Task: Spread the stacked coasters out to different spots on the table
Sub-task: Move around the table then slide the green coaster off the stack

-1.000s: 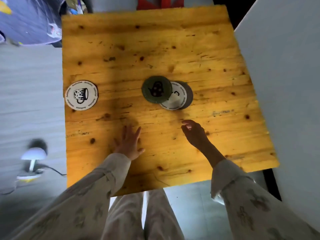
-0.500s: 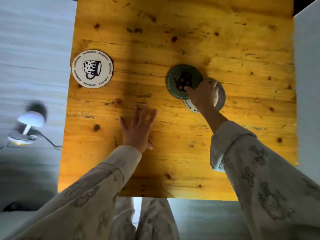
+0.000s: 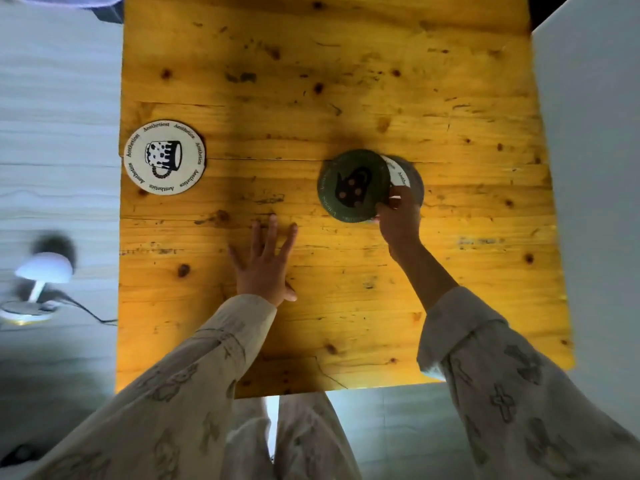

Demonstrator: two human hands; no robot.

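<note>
A green round coaster with a black teapot print (image 3: 353,186) tops a fanned stack right of the table's middle. Under it a white printed coaster (image 3: 398,175) and a grey one (image 3: 415,178) stick out to the right. My right hand (image 3: 398,216) pinches the green coaster at its lower right edge, and the coaster looks slightly tilted. My left hand (image 3: 266,261) lies flat on the wood with its fingers spread, left of and below the stack. A separate white coaster with a mug drawing (image 3: 164,157) rests near the table's left edge.
The yellow knotty wooden table (image 3: 311,81) fills the view, with bare wood at the back and front. A white wall or panel (image 3: 595,168) stands along its right side. On the floor at left sits a small white lamp (image 3: 38,282) with a cable.
My right hand reached forward from the bare wood to the stack and took hold of the green coaster's edge. My left hand stayed flat on the table.
</note>
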